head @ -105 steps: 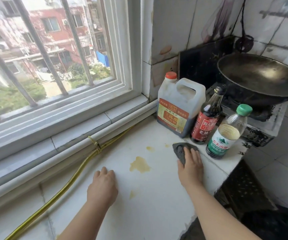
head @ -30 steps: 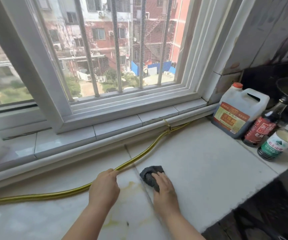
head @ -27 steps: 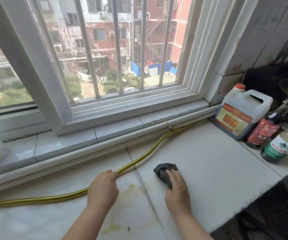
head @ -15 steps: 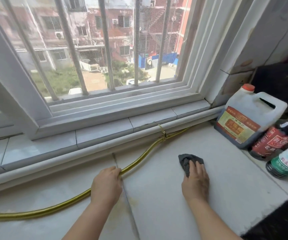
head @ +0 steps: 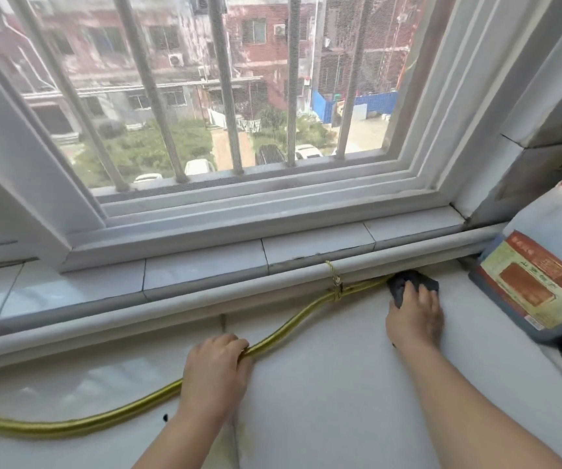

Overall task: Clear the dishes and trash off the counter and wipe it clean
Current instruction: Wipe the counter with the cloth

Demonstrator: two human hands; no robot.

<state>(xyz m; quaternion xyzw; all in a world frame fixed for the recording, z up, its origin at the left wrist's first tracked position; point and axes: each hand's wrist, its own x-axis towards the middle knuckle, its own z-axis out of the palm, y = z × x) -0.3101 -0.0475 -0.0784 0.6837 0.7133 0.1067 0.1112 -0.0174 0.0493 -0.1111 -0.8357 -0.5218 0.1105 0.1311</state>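
Cloth (head: 408,283) slid back against hose (head: 293,324), jug (head: 543,265) alongside.

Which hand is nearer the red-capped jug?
Right. The right hand presses the cloth just left of the jug; the left hand holds the hose farther left.

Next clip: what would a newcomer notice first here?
The right hand presses a dark cloth against the back edge of the counter, below the barred window. A yellow hose snakes across the counter, with the left hand curled over it; a big jug stands far right.
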